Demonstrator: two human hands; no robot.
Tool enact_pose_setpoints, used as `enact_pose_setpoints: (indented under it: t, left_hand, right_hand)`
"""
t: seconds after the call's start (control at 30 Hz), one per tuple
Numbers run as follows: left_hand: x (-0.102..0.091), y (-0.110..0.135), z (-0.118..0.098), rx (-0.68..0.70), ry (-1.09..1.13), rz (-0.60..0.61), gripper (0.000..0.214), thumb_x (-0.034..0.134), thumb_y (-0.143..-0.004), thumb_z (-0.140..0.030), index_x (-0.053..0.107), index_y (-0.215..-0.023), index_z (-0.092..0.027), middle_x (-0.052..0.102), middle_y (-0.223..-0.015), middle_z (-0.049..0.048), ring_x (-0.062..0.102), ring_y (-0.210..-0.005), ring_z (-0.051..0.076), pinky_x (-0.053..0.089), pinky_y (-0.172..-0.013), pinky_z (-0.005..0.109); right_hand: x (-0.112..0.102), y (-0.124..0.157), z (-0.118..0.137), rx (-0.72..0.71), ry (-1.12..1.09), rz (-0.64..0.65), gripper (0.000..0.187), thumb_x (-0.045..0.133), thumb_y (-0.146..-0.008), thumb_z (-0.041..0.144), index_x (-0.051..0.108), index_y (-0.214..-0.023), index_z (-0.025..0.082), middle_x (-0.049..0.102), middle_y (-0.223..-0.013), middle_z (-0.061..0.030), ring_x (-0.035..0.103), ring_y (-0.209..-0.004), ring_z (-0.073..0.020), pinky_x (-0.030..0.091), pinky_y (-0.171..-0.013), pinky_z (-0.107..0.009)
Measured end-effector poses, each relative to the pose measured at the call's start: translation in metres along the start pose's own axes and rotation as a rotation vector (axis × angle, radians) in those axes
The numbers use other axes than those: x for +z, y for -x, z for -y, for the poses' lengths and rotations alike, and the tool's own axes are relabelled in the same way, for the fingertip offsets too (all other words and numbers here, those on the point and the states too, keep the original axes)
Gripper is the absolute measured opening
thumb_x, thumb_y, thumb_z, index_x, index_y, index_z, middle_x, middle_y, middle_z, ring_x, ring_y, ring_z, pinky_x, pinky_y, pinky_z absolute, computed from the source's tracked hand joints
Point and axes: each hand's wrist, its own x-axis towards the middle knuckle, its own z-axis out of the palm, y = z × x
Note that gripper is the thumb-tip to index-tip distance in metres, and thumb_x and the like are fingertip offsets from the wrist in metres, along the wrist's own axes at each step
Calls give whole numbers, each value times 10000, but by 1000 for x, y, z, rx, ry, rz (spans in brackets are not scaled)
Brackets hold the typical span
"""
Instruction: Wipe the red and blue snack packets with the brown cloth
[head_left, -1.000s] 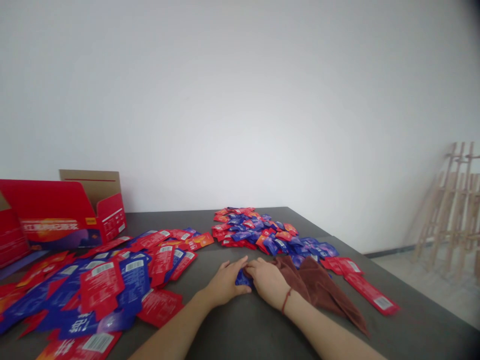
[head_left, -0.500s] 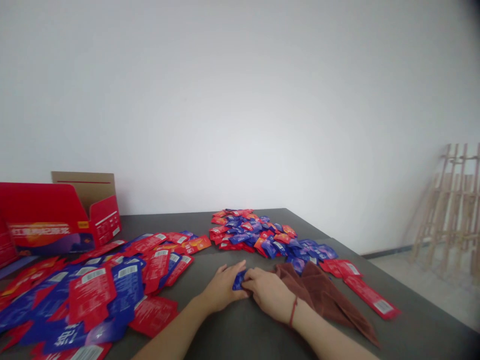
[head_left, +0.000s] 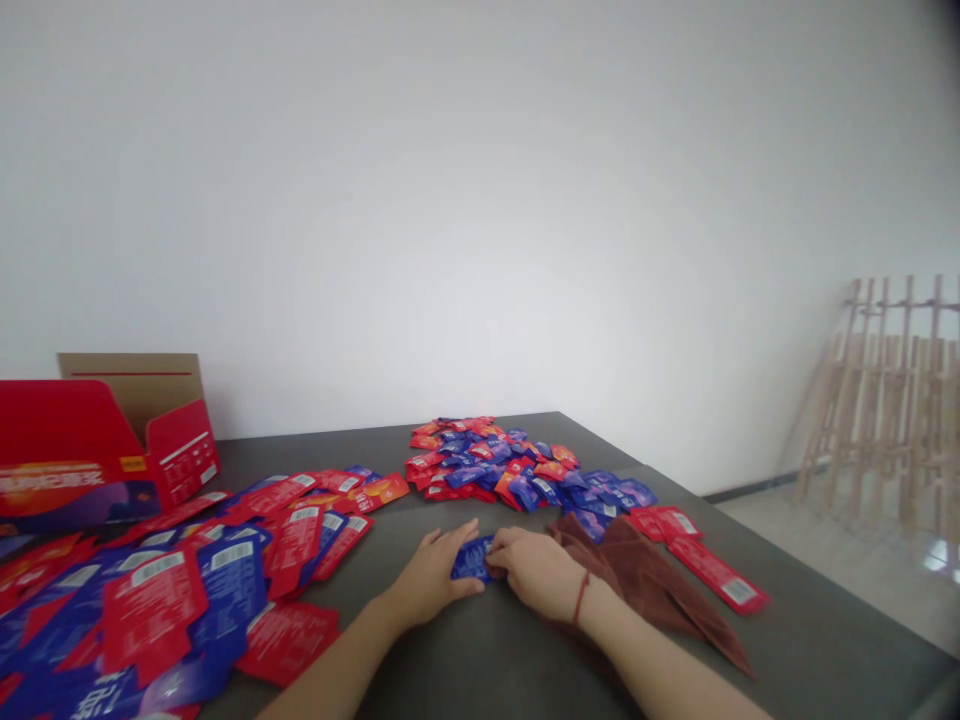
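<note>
Blue sachet (head_left: 474,560) lies between your hands, near the middle of the dark table (head_left: 817,620), with its printed face up. Your left hand (head_left: 433,580) is drawn in narrow against its left end, with the fingers (head_left: 457,535) reaching toward it, and your right hand (head_left: 536,573) closes on it from the other side, its fingers over the right end. Both hands seem to be pinching it, though from this view you can't quite tell whether it is off the tabletop. A red cord (head_left: 580,598) circles your right wrist. Just beside that hand, a crumpled brown towel (head_left: 645,590) lies on the table, with one corner trailing toward you. Past the towel, you have long red packets (head_left: 716,575) lying near the table's right side. Ahead of your hands sits a heap of small red and blue sachets (head_left: 487,465), its nearest edge touching the towel. To your left, large red and blue packets (head_left: 225,590) spread across the table in an overlapping layer, with white barcode labels showing on many of them. Behind those stands an open red carton (head_left: 75,460) with a cardboard flap (head_left: 127,390) raised. Off the table to your right, wooden frames (head_left: 877,420) stand near the white wall (head_left: 480,200).
</note>
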Motion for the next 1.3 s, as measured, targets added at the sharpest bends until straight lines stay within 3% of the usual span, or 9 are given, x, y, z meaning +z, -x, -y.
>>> enact_pose_setpoints:
  t: [0.1, 0.33, 0.57, 0.73, 0.87, 1.13, 1.3]
  left_hand:
    - [2, 0, 2, 4, -17, -19, 734, 653, -797, -340, 315, -1443, -255, 400, -1470, 89, 370, -1337, 256, 153, -1125, 486]
    - [-3, 6, -6, 24, -66, -85, 643, 654, -791, -317, 427, -1388, -243, 530, -1341, 82, 444, -1244, 270, 292, -1069, 416]
    - [-13, 5, -7, -208, -192, -124, 467, 539, -852, -239, 516, -1317, -278, 588, -1140, 48, 592, -1027, 205, 437, -888, 286]
    - [-43, 7, 27, -280, -343, -215, 377, 446, -912, -236, 574, -1266, -268, 610, -1178, 54, 585, -1087, 199, 424, -935, 284]
    - [-76, 26, 58, -356, -429, -230, 355, 416, -905, -212, 629, -1187, -247, 621, -1230, 53, 529, -1192, 229, 371, -1025, 356]
    - [-123, 77, 107, -443, -733, -227, 393, 376, -915, -287, 615, -1220, -220, 621, -1218, 90, 554, -1148, 269, 421, -963, 380]
    - [-151, 91, 119, -593, -904, -264, 362, 409, -891, -302, 655, -1138, -205, 577, -1233, 134, 504, -1151, 348, 437, -890, 481]
  right_hand:
    - [8, -11, 6, 3, 0, -50, 253, 444, -880, 143, 668, -971, 219, 626, -1059, -33, 540, -996, -170, 380, -805, -249]
    - [18, -20, -13, 251, 44, -90, 308, 383, -894, 100, 677, -969, 152, 625, -1000, -110, 569, -951, -226, 411, -713, -291]
    - [18, -17, -19, 293, 25, -96, 306, 390, -904, 114, 689, -934, 174, 632, -1006, -98, 588, -936, -206, 414, -678, -270]
    - [16, -17, -16, 286, 18, -94, 305, 397, -898, 103, 690, -936, 179, 635, -1010, -99, 589, -939, -198, 414, -703, -263]
    - [15, -17, -16, 287, 5, -97, 298, 416, -878, 81, 694, -924, 177, 635, -1009, -111, 587, -953, -207, 414, -722, -273]
    - [16, -18, -15, 254, 2, -93, 289, 424, -870, 79, 695, -934, 156, 630, -998, -126, 584, -945, -217, 436, -704, -279]
    - [14, -18, -14, 244, 22, -75, 284, 436, -853, 63, 692, -934, 153, 628, -1004, -127, 579, -949, -218, 439, -723, -281]
